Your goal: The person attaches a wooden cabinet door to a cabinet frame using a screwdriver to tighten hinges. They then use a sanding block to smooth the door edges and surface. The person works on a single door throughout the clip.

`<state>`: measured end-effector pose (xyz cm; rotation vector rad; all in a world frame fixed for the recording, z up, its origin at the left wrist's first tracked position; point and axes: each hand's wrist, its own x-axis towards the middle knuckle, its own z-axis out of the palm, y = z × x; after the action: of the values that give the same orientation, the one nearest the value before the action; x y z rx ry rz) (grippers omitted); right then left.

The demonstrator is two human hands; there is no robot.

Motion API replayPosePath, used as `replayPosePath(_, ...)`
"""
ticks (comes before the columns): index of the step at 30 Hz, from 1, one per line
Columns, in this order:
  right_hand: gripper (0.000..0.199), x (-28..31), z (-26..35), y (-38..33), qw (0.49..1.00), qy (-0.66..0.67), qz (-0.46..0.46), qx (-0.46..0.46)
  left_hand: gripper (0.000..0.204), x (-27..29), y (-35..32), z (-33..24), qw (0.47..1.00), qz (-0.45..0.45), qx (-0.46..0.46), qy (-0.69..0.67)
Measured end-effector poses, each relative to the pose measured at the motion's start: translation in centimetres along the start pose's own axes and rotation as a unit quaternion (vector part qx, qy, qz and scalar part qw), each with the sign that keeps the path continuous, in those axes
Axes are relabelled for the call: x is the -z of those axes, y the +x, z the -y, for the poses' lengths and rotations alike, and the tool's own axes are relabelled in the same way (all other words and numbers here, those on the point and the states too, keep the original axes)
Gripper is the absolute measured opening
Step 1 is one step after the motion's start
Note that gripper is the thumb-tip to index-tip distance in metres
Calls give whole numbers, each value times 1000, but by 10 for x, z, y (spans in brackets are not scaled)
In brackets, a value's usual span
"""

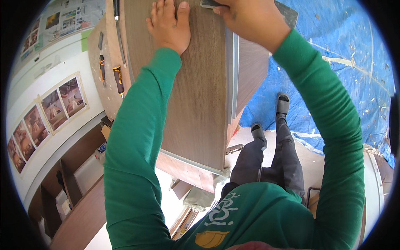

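Your left hand (168,26) lies flat, fingers together, on the walnut-brown laminated wooden panel (200,96) resting on the surface. Your right hand (246,18) has its fingers clamped on a dark flat block (210,3) at the far edge; the near, grey-banded edge looks finished.

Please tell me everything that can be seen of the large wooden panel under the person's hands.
The wooden panel is a large flat board with a grey-brown wood-grain face, like laminate or veneer. A pale, metal-looking strip edges its right and lower sides. It lies flat on a lighter plywood worktop, its lower corner overhanging. The left hand presses flat on its top, fingers spread. The right hand grips a dark flat object at the far edge; what it is cannot be told.
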<state>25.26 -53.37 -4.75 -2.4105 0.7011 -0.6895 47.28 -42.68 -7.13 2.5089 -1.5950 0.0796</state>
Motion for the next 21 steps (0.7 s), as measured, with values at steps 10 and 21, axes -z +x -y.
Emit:
replayPosePath(10,42,0,94,-173,978,70,152,124,69,2,-5,-9,998,27,50,-27)
replayPosePath(21,54,-12,105,-209,971,119,154,139,69,2,-4,-9,999,18,40,-12)
